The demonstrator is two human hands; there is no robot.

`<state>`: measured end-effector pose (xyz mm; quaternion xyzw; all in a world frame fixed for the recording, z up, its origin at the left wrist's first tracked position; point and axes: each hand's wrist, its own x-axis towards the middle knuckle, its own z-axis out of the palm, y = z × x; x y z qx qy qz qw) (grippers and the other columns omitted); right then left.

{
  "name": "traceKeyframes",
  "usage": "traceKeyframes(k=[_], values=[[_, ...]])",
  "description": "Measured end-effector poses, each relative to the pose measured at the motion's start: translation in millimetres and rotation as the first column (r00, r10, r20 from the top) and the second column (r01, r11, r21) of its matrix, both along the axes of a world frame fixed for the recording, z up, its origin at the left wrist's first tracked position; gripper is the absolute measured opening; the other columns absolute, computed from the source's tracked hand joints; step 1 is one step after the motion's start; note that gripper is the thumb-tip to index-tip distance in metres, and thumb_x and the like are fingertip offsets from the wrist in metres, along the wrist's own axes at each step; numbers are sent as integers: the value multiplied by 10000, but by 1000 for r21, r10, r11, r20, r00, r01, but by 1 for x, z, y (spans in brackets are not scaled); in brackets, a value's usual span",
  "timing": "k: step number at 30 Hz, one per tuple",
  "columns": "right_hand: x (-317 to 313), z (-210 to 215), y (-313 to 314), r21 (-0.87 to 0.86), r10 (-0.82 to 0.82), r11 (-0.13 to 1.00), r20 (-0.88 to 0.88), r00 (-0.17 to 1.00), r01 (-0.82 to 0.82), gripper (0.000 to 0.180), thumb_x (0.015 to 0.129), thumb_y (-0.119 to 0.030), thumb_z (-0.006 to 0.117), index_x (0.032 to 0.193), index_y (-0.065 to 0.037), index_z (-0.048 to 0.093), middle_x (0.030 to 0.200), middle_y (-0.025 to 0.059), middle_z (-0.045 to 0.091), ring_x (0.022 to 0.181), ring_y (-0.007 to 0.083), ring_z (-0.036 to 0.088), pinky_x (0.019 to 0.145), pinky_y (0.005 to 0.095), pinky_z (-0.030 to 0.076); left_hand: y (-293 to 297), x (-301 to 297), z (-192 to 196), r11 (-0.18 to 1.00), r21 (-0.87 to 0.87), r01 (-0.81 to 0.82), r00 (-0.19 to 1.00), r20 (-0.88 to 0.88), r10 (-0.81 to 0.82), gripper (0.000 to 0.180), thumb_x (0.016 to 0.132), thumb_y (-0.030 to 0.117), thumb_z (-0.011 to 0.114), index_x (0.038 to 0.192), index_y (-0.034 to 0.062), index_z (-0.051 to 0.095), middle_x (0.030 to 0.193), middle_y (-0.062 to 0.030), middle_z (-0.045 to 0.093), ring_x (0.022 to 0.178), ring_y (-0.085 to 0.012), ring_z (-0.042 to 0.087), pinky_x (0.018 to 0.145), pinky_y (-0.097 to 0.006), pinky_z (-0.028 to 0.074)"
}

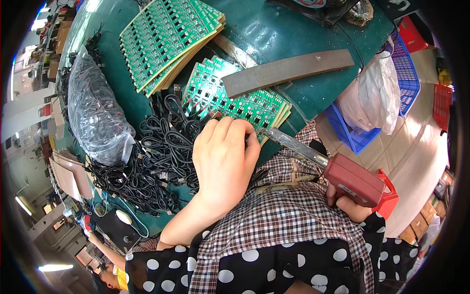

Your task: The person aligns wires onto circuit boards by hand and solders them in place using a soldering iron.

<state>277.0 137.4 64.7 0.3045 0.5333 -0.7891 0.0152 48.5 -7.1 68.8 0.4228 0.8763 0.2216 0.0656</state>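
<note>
My left hand [223, 159] is closed over the near edge of a green circuit board [210, 85], its thumb and fingers pinching a black cable [247, 140] mostly hidden by the hand. In my right hand [350, 206] is a soldering iron [355, 179] with a blocky red handle. Its worn metal shaft points left, the tip close to the left fingertips at the board's edge. That board tops a small stack, and a brown bar [289, 72] lies across it. Left of my left hand, bundled black cables [171, 130] lie heaped on the table.
A taller stack of circuit boards [169, 36] stands at the back of the green table [254, 29]. To the left rests a clear plastic bag [95, 110] of cables. Off the table's right side are blue crates [406, 73] and a whitish bag [374, 93]. Another person's arm [107, 250] shows lower left.
</note>
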Motion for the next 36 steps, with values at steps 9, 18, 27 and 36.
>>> traceKeyframes(k=[9,18,27,36], values=[[-7,6,1,146,84,985,57,995,-92,713,642,-123,745,1266,50,445,866,76,647,694,119,610,669,247,469,-1,-1,-1,1000,18,14,1000,3,-14,125,663,3,648,733,48,556,651,-52,494,624,-218,490,567,-337,394],[7,-9,-2,-11,-75,997,-215,974,74,707,749,-142,715,1306,91,348,1033,173,606,640,129,593,576,239,464,2,-3,0,1000,17,22,1000,6,-22,114,672,16,649,735,50,561,661,-59,505,634,-229,497,574,-344,400],[0,12,-17,216,-163,958,-133,978,189,703,815,-417,633,1256,56,356,1010,175,558,540,151,513,487,262,413,-3,-2,-6,996,12,84,993,-88,-83,94,696,76,652,733,76,565,710,-62,521,677,-245,547,574,-362,436],[11,-2,-5,132,-172,968,-272,947,214,643,827,-366,643,1248,46,384,1031,180,548,615,155,521,552,264,444,-49,-5,20,978,-204,-43,915,-400,-43,374,676,371,714,840,66,573,1107,-81,522,1145,-262,445,1009,-571,220]])
